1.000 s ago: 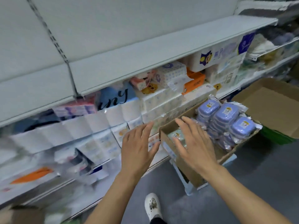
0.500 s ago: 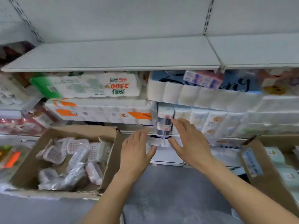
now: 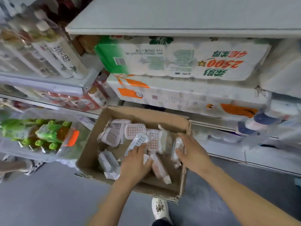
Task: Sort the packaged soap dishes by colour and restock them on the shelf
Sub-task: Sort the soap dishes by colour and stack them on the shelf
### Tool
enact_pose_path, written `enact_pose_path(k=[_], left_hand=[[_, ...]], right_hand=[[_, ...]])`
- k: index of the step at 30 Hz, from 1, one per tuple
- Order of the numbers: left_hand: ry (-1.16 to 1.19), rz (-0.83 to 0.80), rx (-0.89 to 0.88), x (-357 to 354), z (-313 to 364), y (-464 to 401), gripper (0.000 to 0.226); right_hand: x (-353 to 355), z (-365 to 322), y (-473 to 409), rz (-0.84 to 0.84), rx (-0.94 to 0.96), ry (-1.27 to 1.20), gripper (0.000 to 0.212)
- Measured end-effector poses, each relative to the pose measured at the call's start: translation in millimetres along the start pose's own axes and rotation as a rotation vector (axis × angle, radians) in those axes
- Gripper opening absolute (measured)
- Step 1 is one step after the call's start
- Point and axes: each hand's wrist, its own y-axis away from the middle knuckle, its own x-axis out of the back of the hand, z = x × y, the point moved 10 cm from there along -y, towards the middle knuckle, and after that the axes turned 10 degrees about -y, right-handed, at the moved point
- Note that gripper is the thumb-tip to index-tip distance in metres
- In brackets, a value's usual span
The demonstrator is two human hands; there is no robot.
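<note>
Both hands are down inside the cardboard box [image 3: 143, 115] that stands on the floor in front of the shelf [image 3: 179, 31], and the packaged soap dishes [image 3: 135, 131] lie in that box in a loose heap, some flat, some on edge, most toward its back and middle. The left hand [image 3: 138, 162] lies palm down on the heap near the box's middle, fingers fairly straight and spread over a wrapped dish, touching it rather than closed round it. The right hand [image 3: 191, 152] is at the box's right side, fingers and thumb bent about a dish standing on edge there; whether it has a firm hold cannot be told, since the picture is blurred. The dishes look like white slotted plastic with a pinkish part, each in a clear wrapper; colours are hard to separate at this sharpness. Judged from that: light, rigid shells, not delicate, but the film is probably slick and loose, so a pinch on the wrapper alone may slip. Better taken across the short sides of the hard rim, several stacked flat at once. Tissue packs [image 3: 179, 59] fill the shelving behind the box, green bottles [image 3: 40, 134] to its left, a white shoe [image 3: 160, 209] just in front of it
</note>
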Motion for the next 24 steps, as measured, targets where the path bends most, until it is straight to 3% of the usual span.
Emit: enact_pose_path(k=[5, 11, 14, 17, 22, 24], left_hand=[[0.055, -0.098, -0.005, -31.1, -32.2, -48.4, 0.065], [0.041, -0.104, -0.132, -61.3, -2.7, -100.3, 0.061], [-0.078, -0.044, -0.215, -69.9, 19.1, -131.0, 0.059], [-0.220, -0.091, -0.244, -92.2, 27.4, -165.1, 0.060], [-0.286, -0.272, -0.240, -131.7, 16.8, -194.2, 0.061], [-0.319, -0.273, -0.288, -136.1, 16.6, -196.5, 0.059]], right_hand=[[-59.4, 26.5, -41.5, -0.105, -0.248, -0.166, 0.056], [-111.8, 84.8, -65.9, -0.114, -0.638, -0.401, 0.065], [-126.5, 101.3, -79.8, -0.028, -0.722, -0.468, 0.078], [-130.9, 110.3, -94.4, 0.127, -0.745, -0.493, 0.085], [-130.3, 109.3, -113.7, 0.202, -0.683, -0.366, 0.078], [-132.2, 118.1, -115.5, 0.154, -0.737, -0.290, 0.058]])
